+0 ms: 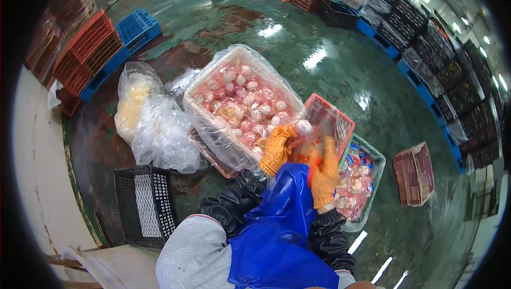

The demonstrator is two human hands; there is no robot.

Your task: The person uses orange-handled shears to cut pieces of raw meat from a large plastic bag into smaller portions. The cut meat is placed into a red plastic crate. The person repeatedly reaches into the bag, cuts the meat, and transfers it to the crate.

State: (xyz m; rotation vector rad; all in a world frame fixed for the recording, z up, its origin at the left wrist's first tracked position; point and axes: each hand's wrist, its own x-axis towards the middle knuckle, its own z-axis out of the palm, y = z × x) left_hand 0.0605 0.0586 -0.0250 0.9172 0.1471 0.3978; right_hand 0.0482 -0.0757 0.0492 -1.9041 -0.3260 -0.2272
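My left hand (278, 148) wears an orange textured glove, its fingers curled at the right rim of a large white crate (277, 76). A pale, round, garlic-like bulb (303, 127) shows at its fingertips, apparently held. Plastic film lines this crate, which is full of similar pink-and-white bulbs (239, 97). To the right, my right hand (324, 177), in another orange glove, is smeared by motion over a red crate (346, 121). A small red piece shows beside its thumb; its kind is unclear. Whether those fingers grip anything is hidden by the blur.
A green-rimmed crate (380, 156) with bulbs and blue-red bits stands at my right, a pink crate (414, 174) beyond. Clear plastic bags (165, 134) and a black crate (143, 204) lie left. Stacked black crates (452, 76) line the right; red crates (93, 44) stand far left.
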